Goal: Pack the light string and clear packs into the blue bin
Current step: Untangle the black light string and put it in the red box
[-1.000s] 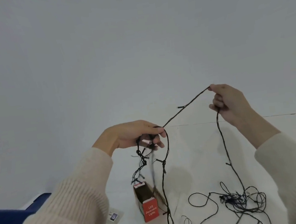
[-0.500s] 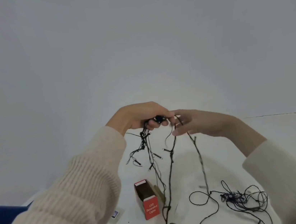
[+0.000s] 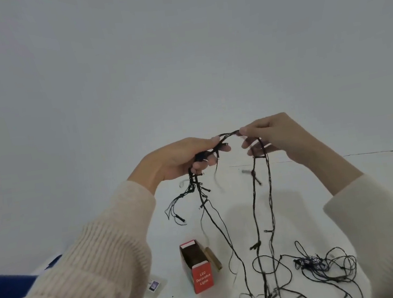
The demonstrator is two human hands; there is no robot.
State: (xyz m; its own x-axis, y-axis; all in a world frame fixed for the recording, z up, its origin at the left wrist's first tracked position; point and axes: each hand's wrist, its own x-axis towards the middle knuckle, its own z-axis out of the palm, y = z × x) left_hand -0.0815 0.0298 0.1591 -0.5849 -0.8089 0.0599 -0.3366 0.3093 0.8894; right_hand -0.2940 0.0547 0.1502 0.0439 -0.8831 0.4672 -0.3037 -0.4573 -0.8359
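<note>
Both hands have closed in since a second ago. The left hand [image 3: 184, 159] grips a gathered bunch of the light string [image 3: 194, 184], and the right hand [image 3: 277, 138] pinches the wire just beside it, at three o'clock. Another loop seems taken up, but most of the string lies loose toward five o'clock. At eight o'clock the blue bin [image 3: 6, 290] is cut off, its inside hidden. One clear pack [image 3: 156, 285] peeks past the left sleeve [image 3: 82, 276]; I cannot find any others.

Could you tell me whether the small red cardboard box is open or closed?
Open: the small red cardboard box shows its bare brown inside, and a brown flap is folded out beside it.
</note>
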